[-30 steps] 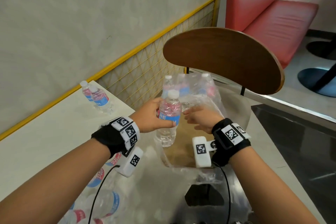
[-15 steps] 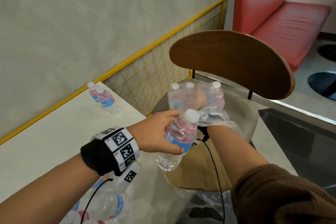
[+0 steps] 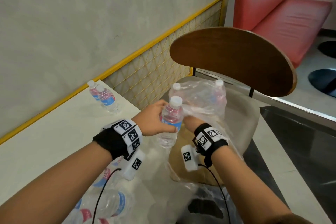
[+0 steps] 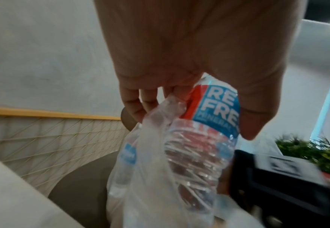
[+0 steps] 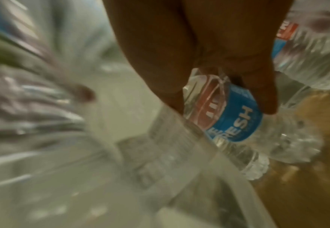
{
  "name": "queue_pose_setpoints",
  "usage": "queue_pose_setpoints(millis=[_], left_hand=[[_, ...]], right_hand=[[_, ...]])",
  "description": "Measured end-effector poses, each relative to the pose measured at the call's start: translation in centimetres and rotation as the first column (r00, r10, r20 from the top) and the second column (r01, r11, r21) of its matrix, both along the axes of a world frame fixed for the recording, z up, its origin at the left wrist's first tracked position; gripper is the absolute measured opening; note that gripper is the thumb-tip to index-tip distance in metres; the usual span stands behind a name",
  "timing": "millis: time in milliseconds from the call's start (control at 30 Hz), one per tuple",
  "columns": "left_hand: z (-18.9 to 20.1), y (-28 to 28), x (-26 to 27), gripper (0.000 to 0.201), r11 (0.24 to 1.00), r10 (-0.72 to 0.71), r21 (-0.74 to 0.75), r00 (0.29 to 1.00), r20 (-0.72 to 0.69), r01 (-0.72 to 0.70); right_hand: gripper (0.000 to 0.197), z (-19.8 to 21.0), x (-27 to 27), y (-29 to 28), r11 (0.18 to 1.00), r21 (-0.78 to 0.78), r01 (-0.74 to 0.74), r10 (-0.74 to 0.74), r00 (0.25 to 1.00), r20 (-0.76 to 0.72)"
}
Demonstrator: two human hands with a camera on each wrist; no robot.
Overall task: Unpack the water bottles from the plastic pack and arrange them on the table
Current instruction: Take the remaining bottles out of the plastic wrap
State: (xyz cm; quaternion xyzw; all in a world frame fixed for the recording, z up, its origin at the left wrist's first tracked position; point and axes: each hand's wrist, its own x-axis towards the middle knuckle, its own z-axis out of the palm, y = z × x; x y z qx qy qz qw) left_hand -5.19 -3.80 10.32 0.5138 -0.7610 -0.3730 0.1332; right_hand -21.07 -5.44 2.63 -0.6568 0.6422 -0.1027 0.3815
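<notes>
Water bottle upright in left hand, fingers wrapped round the label, just off table's right edge, above the chair seat. Right hand inside plastic pack; right wrist view shows it gripping a second bottle, hidden from head view. Risk: film clinging to held bottle drags pack off the seat.

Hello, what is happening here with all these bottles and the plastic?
A person is unpacking water bottles. The left hand holds one bottle by its label, lifted beside the plastic pack on the chair. The right hand reaches into the pack and grips a second bottle. Two bottles already stand on the table near the wall.
</notes>
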Motion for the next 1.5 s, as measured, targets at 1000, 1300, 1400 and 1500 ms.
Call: queue_pose_setpoints(millis=[1000,1300,1400,1500], left_hand=[[0.4,0.4,5.0,0.029,0.975,0.054,0.197,0.972,0.229,-0.1],[1.4,0.8,5.5,0.025,0.969,0.041,0.233,0.982,0.186,-0.084],[1.6,1.3,5.6,0.028,0.967,0.024,0.245,0.987,0.161,-0.064],[1.7,1.9,6.1,0.039,0.974,0.03,0.22,0.996,0.089,-0.049]], right_hand=[[0.025,11.5,6.4,9.2,0.551,-0.191,-0.812,0.808,0.463,0.363],[0.032,1.9,12.0,9.8,0.558,0.061,-0.827,0.808,0.559,0.185],[0.043,2.1,12.1,9.3,0.621,0.05,-0.782,0.762,0.617,0.195],[0.063,2.4,10.8,9.0,0.643,0.048,-0.764,0.75,0.641,0.161]])
